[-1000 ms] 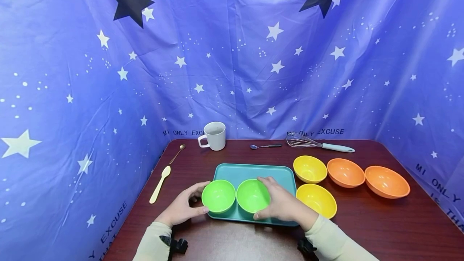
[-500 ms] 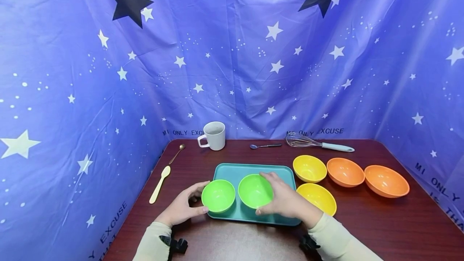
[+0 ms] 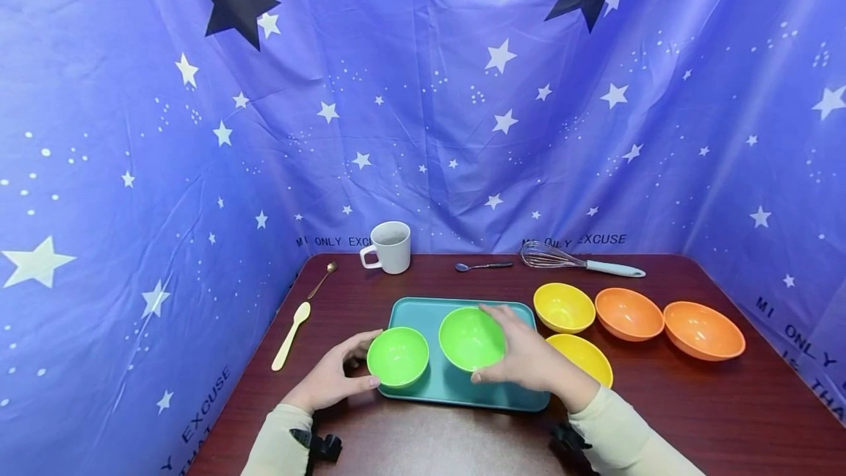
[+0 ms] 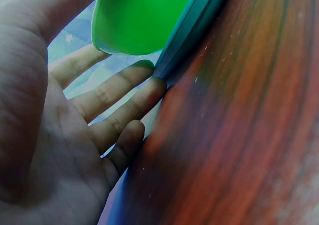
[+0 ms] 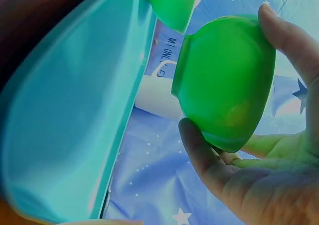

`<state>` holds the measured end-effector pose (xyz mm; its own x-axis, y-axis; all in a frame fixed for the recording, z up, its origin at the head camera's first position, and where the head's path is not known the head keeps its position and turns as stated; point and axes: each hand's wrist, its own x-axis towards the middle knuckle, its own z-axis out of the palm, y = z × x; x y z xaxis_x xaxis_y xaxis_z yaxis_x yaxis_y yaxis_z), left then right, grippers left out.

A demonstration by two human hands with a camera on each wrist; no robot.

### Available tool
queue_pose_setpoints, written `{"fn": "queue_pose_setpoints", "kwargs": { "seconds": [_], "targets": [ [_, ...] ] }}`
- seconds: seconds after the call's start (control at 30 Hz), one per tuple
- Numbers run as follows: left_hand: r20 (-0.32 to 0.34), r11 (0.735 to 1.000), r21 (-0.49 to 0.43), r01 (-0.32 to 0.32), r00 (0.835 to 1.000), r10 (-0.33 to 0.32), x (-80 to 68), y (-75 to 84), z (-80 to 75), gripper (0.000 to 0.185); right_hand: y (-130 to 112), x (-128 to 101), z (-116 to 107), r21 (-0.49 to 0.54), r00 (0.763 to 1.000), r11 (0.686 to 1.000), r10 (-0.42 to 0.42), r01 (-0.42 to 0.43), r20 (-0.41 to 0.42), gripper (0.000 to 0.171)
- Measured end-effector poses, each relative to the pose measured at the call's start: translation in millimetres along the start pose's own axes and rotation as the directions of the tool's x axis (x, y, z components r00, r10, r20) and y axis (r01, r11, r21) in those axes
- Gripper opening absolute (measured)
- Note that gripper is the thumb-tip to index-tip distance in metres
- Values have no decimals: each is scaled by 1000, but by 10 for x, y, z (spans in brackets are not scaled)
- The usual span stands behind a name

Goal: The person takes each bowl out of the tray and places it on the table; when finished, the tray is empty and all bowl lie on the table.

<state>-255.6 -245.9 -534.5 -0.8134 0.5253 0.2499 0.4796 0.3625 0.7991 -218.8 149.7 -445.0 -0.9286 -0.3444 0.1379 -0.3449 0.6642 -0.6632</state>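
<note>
My right hand grips a green bowl between thumb and fingers. The right wrist view shows this bowl raised off the teal tray, its base apart from the tray surface. On the tray's left part sits a second green bowl, level with its opening up. My left hand holds that bowl by its left side, thumb at the near rim and index finger round the far side. In the left wrist view the other fingers spread below the bowl, by the tray's edge.
Two yellow bowls and two orange bowls stand right of the tray. Behind it are a white mug, a small dark-handled spoon and a whisk. A cream spoon and a gold spoon lie at left.
My right hand has lifted its green bowl and moved it away and to the right, widening the gap between the green bowls. The left hand and its bowl have stayed in place.
</note>
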Motion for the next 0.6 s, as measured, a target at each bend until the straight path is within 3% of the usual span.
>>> {"fn": "queue_pose_setpoints", "kwargs": {
  "seconds": [0.6],
  "targets": [
    [0, 1000, -1, -1, 1000, 1, -1, 29, 1, 75, 28, -102, -193, 30, 995, 998, -49, 52, -89, 115]
  ]
}}
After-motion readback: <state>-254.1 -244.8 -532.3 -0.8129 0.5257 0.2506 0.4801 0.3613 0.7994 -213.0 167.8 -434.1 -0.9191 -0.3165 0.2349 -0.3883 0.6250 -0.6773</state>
